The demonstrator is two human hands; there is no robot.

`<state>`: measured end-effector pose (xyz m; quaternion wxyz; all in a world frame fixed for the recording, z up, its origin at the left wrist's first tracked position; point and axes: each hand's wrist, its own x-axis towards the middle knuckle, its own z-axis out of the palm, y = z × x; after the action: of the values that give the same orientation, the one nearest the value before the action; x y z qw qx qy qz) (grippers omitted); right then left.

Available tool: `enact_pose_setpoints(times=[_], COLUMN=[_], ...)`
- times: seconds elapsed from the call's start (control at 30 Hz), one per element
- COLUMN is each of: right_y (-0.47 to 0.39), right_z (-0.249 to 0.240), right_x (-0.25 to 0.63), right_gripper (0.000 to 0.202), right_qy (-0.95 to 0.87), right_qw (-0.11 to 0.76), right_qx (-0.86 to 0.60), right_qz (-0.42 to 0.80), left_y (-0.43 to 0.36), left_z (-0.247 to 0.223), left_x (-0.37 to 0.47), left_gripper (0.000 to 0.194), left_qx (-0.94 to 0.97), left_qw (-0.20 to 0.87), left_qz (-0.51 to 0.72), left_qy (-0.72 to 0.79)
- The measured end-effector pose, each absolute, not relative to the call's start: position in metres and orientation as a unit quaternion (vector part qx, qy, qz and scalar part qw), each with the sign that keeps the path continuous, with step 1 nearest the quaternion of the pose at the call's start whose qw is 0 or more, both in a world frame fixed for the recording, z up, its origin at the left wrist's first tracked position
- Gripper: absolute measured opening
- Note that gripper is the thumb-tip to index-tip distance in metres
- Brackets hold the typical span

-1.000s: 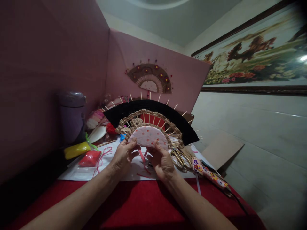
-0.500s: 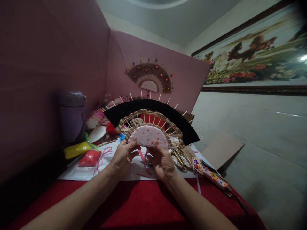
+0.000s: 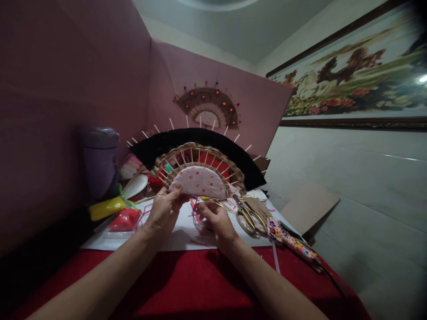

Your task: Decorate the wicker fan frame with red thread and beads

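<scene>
Right hand (image 3: 210, 218) now off fan (image 3: 200, 181); left holds.

Framed horse painting (image 3: 347, 75), purple container (image 3: 101, 166)

You have two hands in view, the left hand (image 3: 165, 211) and the right hand (image 3: 216, 222), and two fans: the black-banded fan (image 3: 199, 181) and one flowered fan (image 3: 208, 100) behind it. Left of the black-banded fan you have one purple container (image 3: 100, 164), one white dish (image 3: 136, 186) and two packets, a yellow packet (image 3: 106, 209) and a red packet (image 3: 125, 220). To its right, count one pair of scissors (image 3: 249, 218), one floral-patterned handle (image 3: 292, 240) and one framed picture (image 3: 347, 80).
</scene>
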<state>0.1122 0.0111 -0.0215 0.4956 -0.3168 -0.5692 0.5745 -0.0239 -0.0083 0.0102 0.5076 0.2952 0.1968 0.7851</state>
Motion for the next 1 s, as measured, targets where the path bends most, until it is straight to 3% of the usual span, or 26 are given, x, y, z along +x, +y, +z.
enact_pose_setpoints(times=[0.1,0.23,0.37,0.73,1.0], right_y=[0.008,-0.004,-0.013,-0.007,-0.005], right_z=[-0.022,-0.021,-0.024,-0.027,-0.028], right_x=[0.112,0.114,0.116,0.116,0.115], right_gripper=[0.034,0.037,0.036,0.034,0.03], right_qy=[-0.658,-0.77,-0.846,-0.855,-0.847], right_qw=[0.475,0.511,0.48,0.469,0.473], right_qx=[-0.313,-0.275,-0.211,-0.22,-0.239], right_qz=[0.493,0.266,0.102,0.032,0.05], left_y=[-0.007,-0.005,-0.004,-0.004,-0.002], left_z=[0.013,0.009,-0.001,-0.015,-0.02], left_x=[-0.029,-0.031,-0.026,-0.017,-0.017], left_gripper=[0.022,0.023,0.02,0.004,0.011], left_qx=[0.289,0.275,0.264,0.261,0.263], left_qw=[0.49,0.486,0.509,0.544,0.545], left_qz=[0.8,0.8,0.772,0.717,0.718], left_qy=[0.194,0.221,0.277,0.349,0.345])
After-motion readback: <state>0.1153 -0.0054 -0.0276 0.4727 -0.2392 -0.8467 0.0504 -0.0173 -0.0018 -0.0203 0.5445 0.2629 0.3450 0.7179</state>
